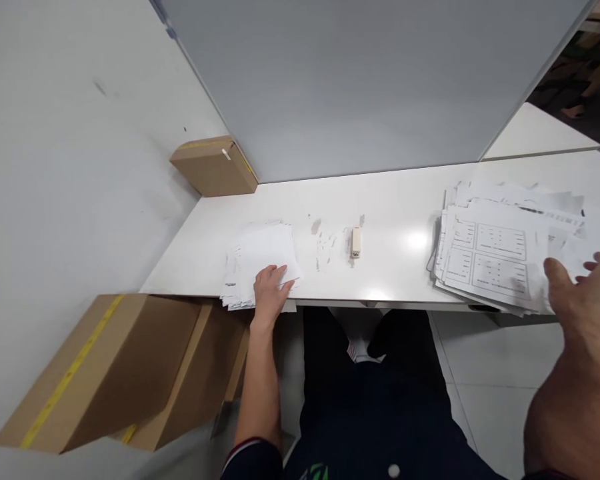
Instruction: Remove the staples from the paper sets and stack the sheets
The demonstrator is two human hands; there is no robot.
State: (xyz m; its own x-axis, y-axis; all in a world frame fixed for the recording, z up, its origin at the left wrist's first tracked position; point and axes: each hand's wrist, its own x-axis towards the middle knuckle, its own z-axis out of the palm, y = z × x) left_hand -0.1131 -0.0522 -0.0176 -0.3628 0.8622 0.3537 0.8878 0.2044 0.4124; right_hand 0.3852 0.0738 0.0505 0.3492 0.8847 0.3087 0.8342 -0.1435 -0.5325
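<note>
My left hand (270, 291) lies flat, fingers spread, on the near edge of a small stack of white sheets (260, 257) at the left of the white table (390, 200). My right hand (585, 293) hovers open over the right side of a large messy pile of printed forms (495, 250), thumb out, holding nothing. A small beige stapler (355, 242) lies on the table between the two piles.
A grey partition panel (360, 80) stands behind the table. A small cardboard box (214, 165) sits at the table's far left corner. Large cardboard boxes (110, 373) with yellow tape stand on the floor left of my legs. Worn marks (325, 243) show beside the stapler.
</note>
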